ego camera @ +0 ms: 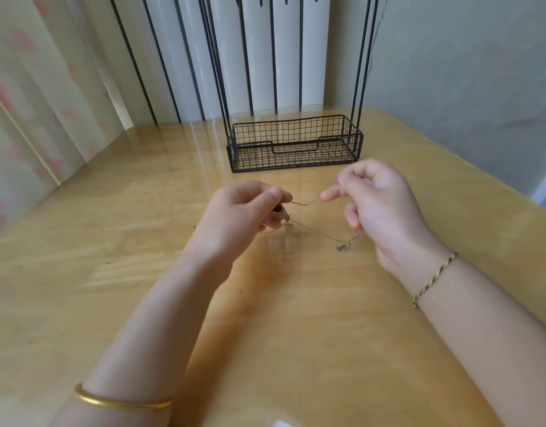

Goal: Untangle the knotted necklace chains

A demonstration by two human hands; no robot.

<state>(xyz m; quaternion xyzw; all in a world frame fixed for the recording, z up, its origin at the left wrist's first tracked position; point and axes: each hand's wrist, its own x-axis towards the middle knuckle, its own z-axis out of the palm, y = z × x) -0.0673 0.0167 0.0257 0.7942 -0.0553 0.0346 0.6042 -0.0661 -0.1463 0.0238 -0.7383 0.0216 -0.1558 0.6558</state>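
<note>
Thin silvery necklace chains (304, 203) stretch between my two hands just above the glossy wooden table (111, 257). My left hand (244, 214) pinches the chains together with a small dark pendant (279, 210) near its fingertips. My right hand (376, 198) pinches the other end of a strand between thumb and forefinger. A further strand runs down to the right and ends in a clasp (347, 243) lying on the table below my right hand. Another bit of chain (194, 227) shows left of my left hand.
A black wire basket (296, 143) with tall upright rods stands on the table behind my hands. Curtains hang on the left, and a wall closes the right side. A gold bangle (120, 402) is on my left forearm, a braided cord (432, 280) on my right wrist.
</note>
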